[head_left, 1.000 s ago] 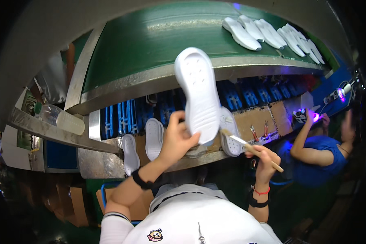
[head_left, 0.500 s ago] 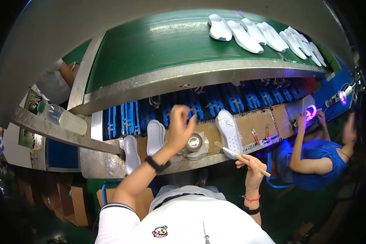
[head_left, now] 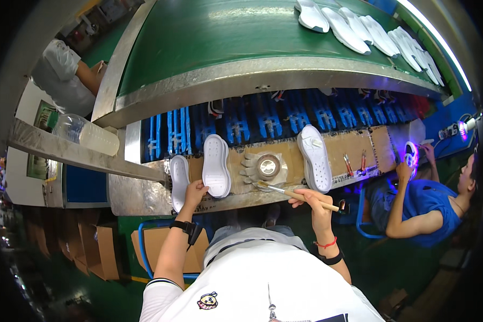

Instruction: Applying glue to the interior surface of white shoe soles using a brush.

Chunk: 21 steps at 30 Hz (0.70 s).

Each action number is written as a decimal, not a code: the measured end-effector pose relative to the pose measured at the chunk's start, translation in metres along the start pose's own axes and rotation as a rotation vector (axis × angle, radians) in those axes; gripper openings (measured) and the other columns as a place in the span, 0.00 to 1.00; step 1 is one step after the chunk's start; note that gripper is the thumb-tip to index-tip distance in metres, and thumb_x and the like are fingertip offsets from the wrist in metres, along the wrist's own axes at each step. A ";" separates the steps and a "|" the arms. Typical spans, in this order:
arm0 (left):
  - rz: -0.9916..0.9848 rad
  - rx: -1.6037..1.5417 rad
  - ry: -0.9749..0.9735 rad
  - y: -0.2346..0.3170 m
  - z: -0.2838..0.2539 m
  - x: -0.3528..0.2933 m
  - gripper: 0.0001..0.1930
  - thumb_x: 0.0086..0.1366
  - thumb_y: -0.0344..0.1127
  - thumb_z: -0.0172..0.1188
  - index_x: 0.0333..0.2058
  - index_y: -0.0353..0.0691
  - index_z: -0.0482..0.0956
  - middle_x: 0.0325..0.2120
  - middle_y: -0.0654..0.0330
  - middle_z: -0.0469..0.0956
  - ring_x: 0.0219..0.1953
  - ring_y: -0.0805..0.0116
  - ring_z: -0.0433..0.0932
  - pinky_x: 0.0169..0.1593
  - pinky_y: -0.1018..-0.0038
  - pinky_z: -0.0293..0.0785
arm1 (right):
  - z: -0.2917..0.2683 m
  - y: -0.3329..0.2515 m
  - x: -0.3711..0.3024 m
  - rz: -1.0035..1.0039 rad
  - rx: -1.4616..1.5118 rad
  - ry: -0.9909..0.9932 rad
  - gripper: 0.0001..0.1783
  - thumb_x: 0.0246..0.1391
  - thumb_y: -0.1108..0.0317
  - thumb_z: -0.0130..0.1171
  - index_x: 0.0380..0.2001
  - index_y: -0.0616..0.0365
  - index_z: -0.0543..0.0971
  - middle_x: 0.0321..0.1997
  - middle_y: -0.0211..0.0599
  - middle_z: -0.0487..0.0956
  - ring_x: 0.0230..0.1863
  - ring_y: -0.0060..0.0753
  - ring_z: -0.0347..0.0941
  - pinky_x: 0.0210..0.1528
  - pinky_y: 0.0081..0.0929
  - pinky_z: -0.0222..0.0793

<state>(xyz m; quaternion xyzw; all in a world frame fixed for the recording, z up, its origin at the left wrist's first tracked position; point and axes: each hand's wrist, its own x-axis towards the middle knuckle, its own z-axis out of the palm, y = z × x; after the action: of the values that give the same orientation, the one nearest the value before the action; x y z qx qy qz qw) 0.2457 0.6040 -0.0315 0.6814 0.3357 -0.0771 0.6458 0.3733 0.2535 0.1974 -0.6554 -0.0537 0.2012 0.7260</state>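
Observation:
My left hand (head_left: 195, 194) pinches the lower left edge of a white shoe sole (head_left: 216, 161) that lies on the bench, hollow side up and stacked on another. A second white sole (head_left: 179, 180) lies beside it, left of my hand. My right hand (head_left: 315, 205) grips the wooden handle of a brush (head_left: 298, 195). Its bristles point left, just below a round pot (head_left: 268, 166) of brownish contents. Under the pot are a grey glove (head_left: 250, 170) and a clear plastic sheet. Another white sole (head_left: 315, 161) with a small white piece on it lies right of the pot.
Cardboard (head_left: 335, 147) covers the bench, with two red-handled tools (head_left: 349, 165) on it. Behind stands a row of blue racks (head_left: 268, 123). Above is a green conveyor (head_left: 209, 43) carrying white soles. A co-worker in blue (head_left: 424, 209) sits at right; a plastic bottle (head_left: 88, 134) stands left.
My left hand has come down from above the bench near the pot to the edge of the white sole. The brush in my right hand has moved left, away from the right-hand sole toward the pot.

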 end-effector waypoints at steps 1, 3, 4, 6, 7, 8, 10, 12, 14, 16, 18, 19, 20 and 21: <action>-0.005 0.002 -0.007 0.014 0.003 -0.004 0.17 0.56 0.27 0.58 0.45 0.30 0.72 0.32 0.57 0.79 0.35 0.68 0.78 0.37 0.75 0.75 | 0.000 0.001 0.000 0.005 -0.001 0.007 0.18 0.56 0.68 0.45 0.36 0.76 0.77 0.29 0.55 0.79 0.28 0.37 0.77 0.35 0.25 0.73; -0.200 -0.289 0.061 0.045 0.006 -0.016 0.17 0.57 0.24 0.55 0.46 0.32 0.72 0.35 0.56 0.77 0.37 0.67 0.78 0.39 0.72 0.77 | 0.001 0.001 0.001 0.011 -0.016 -0.014 0.18 0.56 0.68 0.45 0.36 0.76 0.77 0.29 0.54 0.79 0.28 0.37 0.77 0.35 0.25 0.73; -0.199 -0.366 0.033 0.049 0.001 -0.018 0.18 0.56 0.21 0.52 0.47 0.33 0.69 0.39 0.55 0.76 0.39 0.65 0.78 0.41 0.68 0.78 | 0.002 0.000 0.001 0.013 -0.015 -0.014 0.18 0.56 0.68 0.45 0.36 0.76 0.77 0.29 0.54 0.79 0.28 0.37 0.77 0.35 0.25 0.73; -0.093 -0.453 0.015 0.083 0.013 -0.039 0.18 0.56 0.20 0.52 0.47 0.33 0.67 0.40 0.55 0.75 0.40 0.64 0.78 0.41 0.69 0.78 | 0.003 -0.001 0.001 0.024 -0.020 -0.028 0.18 0.56 0.68 0.45 0.37 0.76 0.77 0.29 0.54 0.79 0.29 0.36 0.77 0.35 0.25 0.73; 0.016 -0.540 0.003 0.104 0.020 -0.053 0.18 0.55 0.19 0.51 0.46 0.33 0.65 0.40 0.54 0.75 0.40 0.63 0.78 0.41 0.69 0.79 | 0.004 -0.003 0.000 0.028 -0.019 -0.025 0.18 0.56 0.68 0.45 0.37 0.76 0.77 0.29 0.54 0.79 0.29 0.36 0.77 0.35 0.25 0.73; 0.013 -0.539 0.005 0.120 0.026 -0.064 0.18 0.55 0.19 0.51 0.46 0.33 0.65 0.40 0.54 0.75 0.40 0.63 0.78 0.41 0.69 0.79 | 0.006 -0.006 0.000 0.021 -0.016 -0.054 0.18 0.56 0.68 0.46 0.37 0.76 0.77 0.29 0.54 0.79 0.29 0.36 0.77 0.36 0.25 0.73; 0.079 -0.449 -0.007 0.151 0.038 -0.079 0.18 0.55 0.17 0.51 0.45 0.33 0.63 0.42 0.52 0.74 0.42 0.63 0.77 0.42 0.71 0.78 | 0.010 -0.011 0.001 0.016 -0.013 -0.079 0.18 0.56 0.67 0.46 0.37 0.76 0.77 0.29 0.53 0.79 0.29 0.36 0.77 0.36 0.25 0.73; 0.139 -0.431 -0.008 0.175 0.050 -0.090 0.18 0.55 0.17 0.51 0.45 0.33 0.63 0.43 0.51 0.74 0.43 0.64 0.77 0.42 0.72 0.78 | 0.012 -0.015 0.004 -0.031 0.002 -0.199 0.14 0.57 0.73 0.47 0.38 0.73 0.77 0.33 0.50 0.80 0.33 0.33 0.78 0.36 0.22 0.73; 0.238 -0.396 -0.013 0.191 0.059 -0.099 0.20 0.56 0.17 0.51 0.49 0.31 0.62 0.44 0.50 0.73 0.43 0.66 0.76 0.43 0.75 0.77 | 0.016 -0.024 0.008 -0.061 -0.043 -0.253 0.13 0.57 0.73 0.47 0.37 0.72 0.78 0.33 0.49 0.80 0.32 0.32 0.78 0.36 0.22 0.73; 0.308 -0.378 -0.014 0.199 0.067 -0.104 0.22 0.56 0.17 0.51 0.50 0.30 0.62 0.44 0.50 0.73 0.43 0.66 0.76 0.43 0.77 0.76 | 0.020 -0.028 0.014 -0.143 -0.126 -0.318 0.11 0.56 0.74 0.49 0.36 0.69 0.79 0.31 0.45 0.81 0.31 0.28 0.78 0.33 0.20 0.73; 0.422 -0.338 -0.004 0.206 0.074 -0.108 0.24 0.56 0.16 0.51 0.53 0.28 0.60 0.44 0.50 0.73 0.43 0.68 0.76 0.44 0.79 0.73 | 0.021 -0.029 0.018 -0.178 -0.207 -0.330 0.11 0.55 0.75 0.49 0.36 0.69 0.79 0.30 0.44 0.81 0.30 0.28 0.78 0.32 0.19 0.73; 0.421 -0.338 -0.008 0.208 0.076 -0.110 0.24 0.56 0.16 0.51 0.53 0.28 0.60 0.44 0.50 0.73 0.43 0.68 0.76 0.44 0.79 0.73 | 0.021 -0.030 0.020 -0.213 -0.287 -0.343 0.11 0.54 0.75 0.50 0.35 0.68 0.80 0.29 0.43 0.81 0.29 0.27 0.78 0.31 0.19 0.73; 0.450 -0.329 0.003 0.210 0.078 -0.111 0.24 0.56 0.16 0.51 0.54 0.28 0.60 0.44 0.50 0.73 0.44 0.67 0.76 0.45 0.79 0.73 | 0.021 -0.032 0.023 -0.212 -0.286 -0.345 0.11 0.54 0.75 0.50 0.35 0.68 0.80 0.29 0.43 0.81 0.29 0.27 0.78 0.31 0.19 0.73; 0.479 -0.320 0.013 0.212 0.079 -0.111 0.25 0.57 0.16 0.51 0.54 0.28 0.60 0.44 0.49 0.74 0.44 0.67 0.76 0.45 0.79 0.73 | 0.022 -0.037 0.025 -0.240 -0.312 -0.361 0.11 0.53 0.76 0.50 0.35 0.68 0.80 0.28 0.42 0.81 0.28 0.27 0.78 0.30 0.19 0.73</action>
<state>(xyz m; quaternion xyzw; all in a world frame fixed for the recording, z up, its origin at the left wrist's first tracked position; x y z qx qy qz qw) 0.3050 0.5031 0.1922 0.6312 0.1773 0.1358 0.7427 0.3973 0.2805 0.2316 -0.7019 -0.2898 0.2167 0.6135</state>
